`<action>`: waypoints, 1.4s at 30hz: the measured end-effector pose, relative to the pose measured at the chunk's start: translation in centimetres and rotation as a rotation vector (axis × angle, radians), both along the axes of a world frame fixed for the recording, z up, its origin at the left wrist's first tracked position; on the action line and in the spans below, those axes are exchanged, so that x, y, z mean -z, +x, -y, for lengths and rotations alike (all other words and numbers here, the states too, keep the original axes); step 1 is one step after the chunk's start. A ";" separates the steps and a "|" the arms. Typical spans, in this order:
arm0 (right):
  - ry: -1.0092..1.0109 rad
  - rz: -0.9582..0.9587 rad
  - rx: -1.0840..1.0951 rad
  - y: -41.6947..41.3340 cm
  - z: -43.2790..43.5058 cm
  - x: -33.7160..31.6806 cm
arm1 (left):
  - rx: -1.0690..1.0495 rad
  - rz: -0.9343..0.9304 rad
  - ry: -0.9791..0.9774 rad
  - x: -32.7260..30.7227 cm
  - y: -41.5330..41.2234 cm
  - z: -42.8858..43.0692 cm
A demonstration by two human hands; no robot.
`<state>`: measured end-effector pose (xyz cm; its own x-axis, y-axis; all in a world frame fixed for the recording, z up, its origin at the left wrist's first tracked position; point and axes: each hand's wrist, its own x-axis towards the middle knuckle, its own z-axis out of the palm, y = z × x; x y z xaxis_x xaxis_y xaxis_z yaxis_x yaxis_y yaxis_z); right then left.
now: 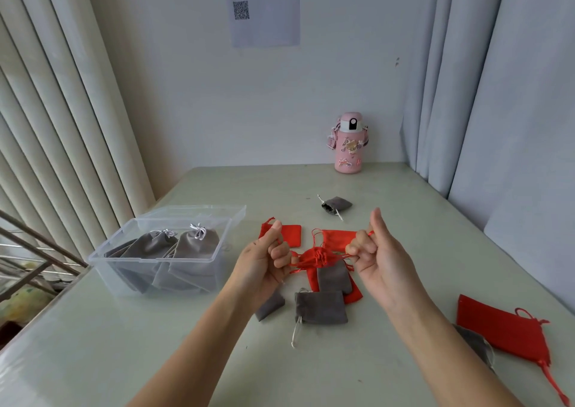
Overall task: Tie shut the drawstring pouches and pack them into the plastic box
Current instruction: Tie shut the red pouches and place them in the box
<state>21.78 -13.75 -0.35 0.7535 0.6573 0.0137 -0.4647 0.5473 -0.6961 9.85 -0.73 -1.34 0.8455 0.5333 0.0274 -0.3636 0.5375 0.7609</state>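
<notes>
Head view, hands (264,260) (378,251) pinching pouch (314,259) cords (339,254), box (104,274) near table (155,344) edge

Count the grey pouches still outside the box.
5 grey pouches: one far back; one mid-table on a red pouch; one just nearer; one beside the left forearm; one under the right-side red pouch. Others may be hidden.

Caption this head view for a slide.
Left hand and right hand pull the cords of a red pouch tight; grey pouches sit in the plastic box.

Box (155,259) left of loose pouches (320,307), bottle (349,145) behind, seemingly against wall (217,95).
</notes>
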 end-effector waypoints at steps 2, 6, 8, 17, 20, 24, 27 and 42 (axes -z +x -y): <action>-0.072 0.165 -0.061 -0.7 -0.3 0.2 | 0.004 -0.009 0.080 0.3 -0.1 -0.2; -0.061 0.362 -0.196 -2.0 -0.8 1.0 | 0.079 -0.033 0.230 0.7 -0.3 -0.1; -0.081 0.445 -0.222 -2.1 -0.6 1.1 | 0.073 -0.057 0.223 0.9 -0.1 0.0; -0.189 0.686 -0.068 -1.7 -0.7 1.2 | -0.042 -0.142 0.353 0.8 -0.1 0.2; -0.219 0.775 -0.042 -2.0 -0.9 1.5 | -0.102 -0.156 0.436 1.0 0.0 0.7; -0.250 0.821 -0.006 -2.2 -1.2 2.0 | -0.127 -0.163 0.534 1.0 0.2 1.5; -0.239 0.759 0.020 -2.2 -1.1 1.8 | -0.112 -0.131 0.544 1.1 0.2 1.8; -0.354 0.828 -0.037 -2.0 -1.0 1.8 | -0.062 -0.090 0.449 0.5 -0.3 1.8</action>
